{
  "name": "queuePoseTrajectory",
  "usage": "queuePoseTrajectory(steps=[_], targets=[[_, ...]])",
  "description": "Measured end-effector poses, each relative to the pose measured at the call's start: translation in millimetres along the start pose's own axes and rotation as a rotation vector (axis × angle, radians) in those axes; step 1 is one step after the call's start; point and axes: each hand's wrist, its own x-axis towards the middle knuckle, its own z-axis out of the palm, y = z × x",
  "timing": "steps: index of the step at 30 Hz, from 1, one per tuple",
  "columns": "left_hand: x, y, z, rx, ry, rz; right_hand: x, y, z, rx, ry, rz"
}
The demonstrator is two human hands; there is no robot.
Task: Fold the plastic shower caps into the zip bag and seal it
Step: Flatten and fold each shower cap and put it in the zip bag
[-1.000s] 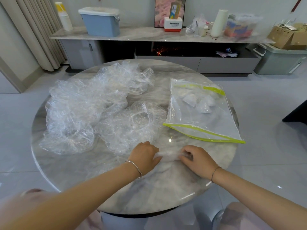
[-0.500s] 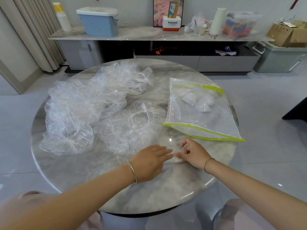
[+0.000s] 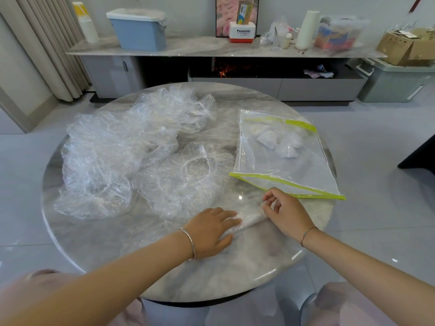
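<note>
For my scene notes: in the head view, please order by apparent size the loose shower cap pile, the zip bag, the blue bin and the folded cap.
1. loose shower cap pile
2. zip bag
3. blue bin (far back, so true size unsure)
4. folded cap, partly under the left hand

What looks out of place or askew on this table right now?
Nothing spilled or torn. The zip bag lies askew, its near right corner hanging past the table rim. The unfolded shower caps sprawl in a loose heap on the left.
</note>
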Motion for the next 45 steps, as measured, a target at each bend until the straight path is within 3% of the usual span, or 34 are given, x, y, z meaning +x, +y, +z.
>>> queuePoseTrajectory(steps=[7,11,14,20,27,33,36,41,45], targets=[[2.8,0.5,-12.9,-0.207,-0.114,-0.162,-19.8,-7.2,10.0,-0.399,-0.214,-0.589],[0.8,1.4,-12.2,-0.188,-0.140,-0.169,-18.9,-4.1,18.9,-0.581,-0.184,-0.695],[1.3,2.1,-12.2,-0.158,-0.157,-0.165,-16.6,-1.4,22.3,-0.557,-0.170,-0.626],[2.3,-0.2,-5.6,-0.160,-0.050,-0.191,-13.9,-4.6,27.2,-0.257,-0.196,-0.251],[10.8,11.2,-1.5,-0.389,0.094,-0.478,-9.8,-15.3,30.2,0.081,-0.200,0.137],[16.0,10.7,0.9,-0.452,0.175,-0.540,-5.1,-22.1,32.0,0.117,-0.158,0.276],[21.3,10.2,-2.7,-0.628,0.184,-0.548,-1.9,-29.7,25.5,0.345,-0.204,0.359],[26.4,10.2,-11.0,-0.872,0.337,-0.512,-5.2,-40.7,8.1,0.649,-0.309,0.462],[34.9,12.6,-23.8,-0.971,0.299,-0.473,-6.6,-36.4,-4.3,0.773,-0.292,0.463]])
